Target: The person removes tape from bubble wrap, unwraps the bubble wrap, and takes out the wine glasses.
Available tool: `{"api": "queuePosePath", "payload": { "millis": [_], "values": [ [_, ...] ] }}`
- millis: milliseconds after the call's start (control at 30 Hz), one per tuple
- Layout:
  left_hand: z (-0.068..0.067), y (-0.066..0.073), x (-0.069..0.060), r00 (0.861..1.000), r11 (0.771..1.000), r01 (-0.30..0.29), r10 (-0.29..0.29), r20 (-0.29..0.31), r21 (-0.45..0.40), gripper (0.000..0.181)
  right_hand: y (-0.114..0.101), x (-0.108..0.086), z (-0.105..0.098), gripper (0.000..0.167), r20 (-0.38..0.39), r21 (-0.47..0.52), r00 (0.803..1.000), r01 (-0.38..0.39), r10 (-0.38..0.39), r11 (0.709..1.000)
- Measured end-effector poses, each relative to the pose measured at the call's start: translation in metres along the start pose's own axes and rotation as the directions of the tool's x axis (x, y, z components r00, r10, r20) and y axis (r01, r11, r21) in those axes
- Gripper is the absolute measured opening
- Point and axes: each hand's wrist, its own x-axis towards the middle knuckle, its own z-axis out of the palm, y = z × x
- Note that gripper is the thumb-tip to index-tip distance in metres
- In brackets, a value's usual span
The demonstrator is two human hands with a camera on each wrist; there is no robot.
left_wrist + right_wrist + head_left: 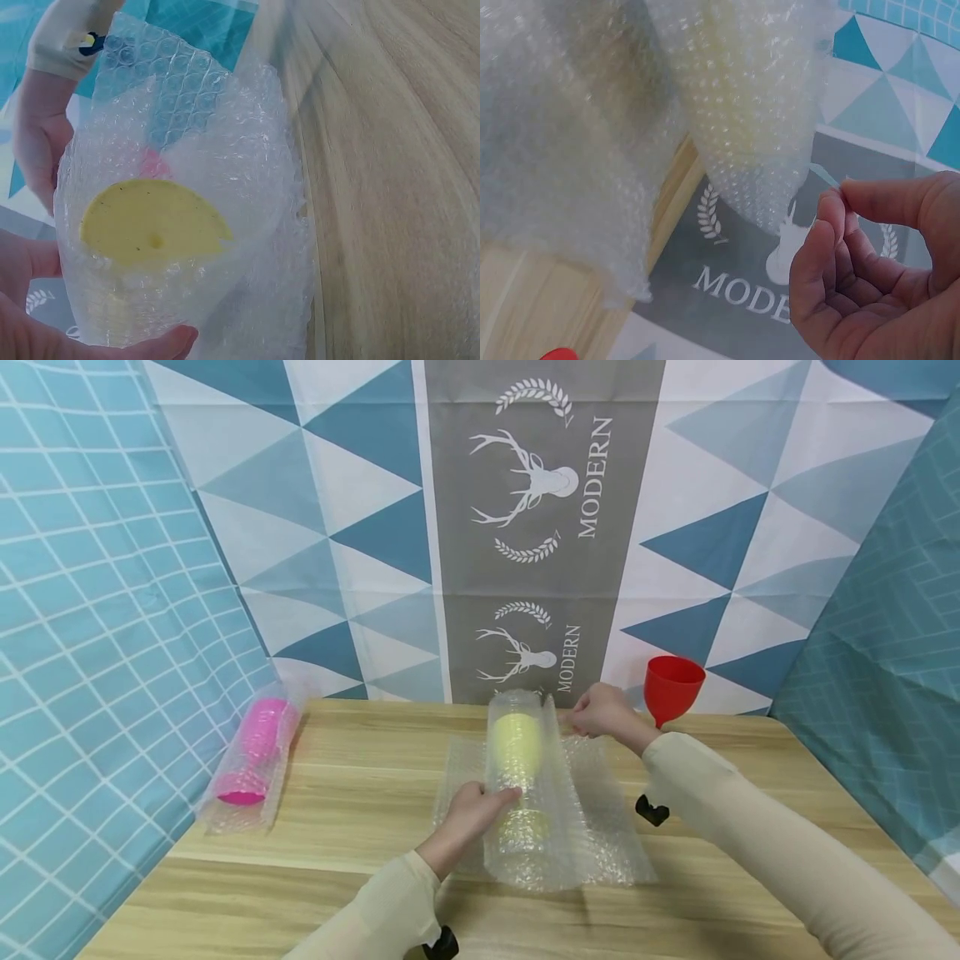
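Observation:
A yellow plastic goblet point(517, 745) lies rolled in clear bubble wrap point(611, 827) in the middle of the table, partly raised at its far end. My left hand point(474, 814) grips the roll from the left, thumb across the top. In the left wrist view the goblet's round yellow base point(154, 221) shows through the wrap. At the far right of the roll my right hand point(603, 714) pinches a thin translucent strip point(825, 175), which looks like clear tape, between thumb and forefinger. The strip runs to the wrap. A loose flap of wrap spreads to the right.
A pink goblet point(258, 739) wrapped in bubble wrap lies at the left against the tiled-pattern cloth point(90, 610). A red goblet point(671, 689) stands at the back right, behind my right forearm. The wooden table point(360, 810) ends at a patterned backdrop point(375, 568).

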Motion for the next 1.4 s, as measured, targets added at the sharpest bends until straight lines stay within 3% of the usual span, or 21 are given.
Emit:
{"api": "queuePosePath", "payload": {
  "millis": [300, 433, 600, 867, 1233, 1400],
  "values": [
    [0.002, -0.005, 0.004, 0.999, 1.0, -0.002, 0.003, 0.035, -0.025, 0.069, 0.025, -0.007, -0.007, 0.028, 0.041, 0.092, 0.997, -0.063, 0.059, 0.994],
    [0.004, -0.008, 0.005, 0.999, 0.999, -0.003, 0.005, 0.047, -0.042, 0.078, 0.037, -0.008, -0.007, 0.031, 0.048, 0.117, 0.994, -0.102, 0.097, 0.988],
    [0.005, -0.011, 0.006, 0.998, 0.999, -0.002, 0.005, 0.057, -0.049, 0.078, 0.053, -0.007, -0.004, 0.028, 0.111, 0.19, 0.982, -0.175, 0.156, 0.966],
    [0.007, -0.013, 0.007, 0.998, 0.997, -0.004, 0.01, 0.068, -0.079, 0.081, 0.073, -0.007, 0.002, 0.03, 0.164, 0.295, 0.976, -0.186, 0.142, 0.937],
    [0.011, -0.013, 0.008, 0.999, 0.997, 0.021, -0.018, 0.042, -0.07, 0.082, 0.086, -0.008, 0.008, 0.028, 0.147, 0.277, 0.972, -0.218, 0.183, 0.936],
    [0.011, -0.014, 0.008, 0.999, 0.998, 0.027, -0.025, 0.039, -0.064, 0.081, 0.094, -0.012, 0.01, 0.028, 0.2, 0.383, 0.958, -0.27, 0.206, 0.883]
  ]
}}
